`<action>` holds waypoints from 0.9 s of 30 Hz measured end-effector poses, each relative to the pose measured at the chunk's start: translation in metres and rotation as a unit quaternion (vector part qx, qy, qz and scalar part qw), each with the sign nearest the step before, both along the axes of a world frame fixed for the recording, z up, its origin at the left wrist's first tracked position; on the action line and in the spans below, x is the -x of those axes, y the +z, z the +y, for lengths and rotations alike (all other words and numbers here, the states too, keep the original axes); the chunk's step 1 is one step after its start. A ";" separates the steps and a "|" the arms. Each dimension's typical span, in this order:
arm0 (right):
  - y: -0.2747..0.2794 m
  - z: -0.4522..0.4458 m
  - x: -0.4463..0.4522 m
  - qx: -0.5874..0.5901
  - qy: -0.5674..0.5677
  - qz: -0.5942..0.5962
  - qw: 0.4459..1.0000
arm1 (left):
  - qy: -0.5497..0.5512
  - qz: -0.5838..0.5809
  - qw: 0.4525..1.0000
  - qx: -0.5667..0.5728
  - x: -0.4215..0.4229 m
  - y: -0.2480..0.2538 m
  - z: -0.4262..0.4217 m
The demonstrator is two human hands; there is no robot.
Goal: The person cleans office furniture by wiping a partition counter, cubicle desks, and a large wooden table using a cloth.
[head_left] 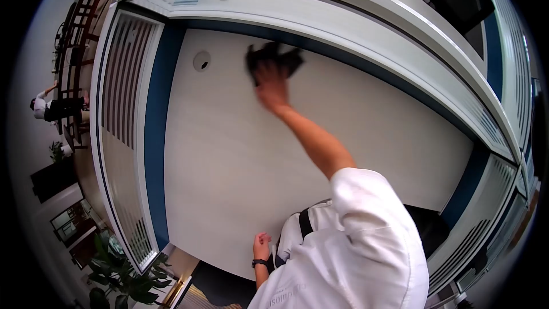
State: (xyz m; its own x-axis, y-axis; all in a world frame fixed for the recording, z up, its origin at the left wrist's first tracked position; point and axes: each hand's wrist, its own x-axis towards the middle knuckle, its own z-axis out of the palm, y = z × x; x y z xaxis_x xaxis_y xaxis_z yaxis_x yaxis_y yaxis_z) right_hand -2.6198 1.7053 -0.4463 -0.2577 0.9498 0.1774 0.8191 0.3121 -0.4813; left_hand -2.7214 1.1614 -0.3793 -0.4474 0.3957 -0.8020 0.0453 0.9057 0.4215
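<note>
My right hand [272, 87] reaches far across the pale desk top [240, 137] and presses on a dark, crumpled cloth [274, 56] near the back edge. Hand and cloth are blurred, and the fingers partly sink into the cloth. Left of them, a round cable hole [201, 61] shows in the desk. Close to my body, at the front edge, my left hand [262, 244] hangs with its fingers curled in; a dark watch sits on that wrist. Nothing shows in its fingers.
Low partitions with blue trim [157, 131] and striped glass panels enclose the desk on the left, back and right. A leafy plant [128, 277] stands outside at the lower left. Another person [57, 107] is far off on the left, beside dark wooden furniture. A black chair is at the top right.
</note>
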 end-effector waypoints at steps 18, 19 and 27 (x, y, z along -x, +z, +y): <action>0.029 -0.188 -0.312 0.010 -0.158 0.002 0.987 | -0.207 -0.047 0.977 -0.033 0.026 -0.023 0.184; 0.021 -0.192 -0.346 -0.017 -0.260 0.009 0.965 | -0.215 -0.045 0.974 -0.057 0.028 -0.024 0.198; -0.034 -0.282 -0.412 0.118 -0.539 -0.104 0.828 | -0.140 -0.052 0.979 -0.137 0.037 -0.050 0.168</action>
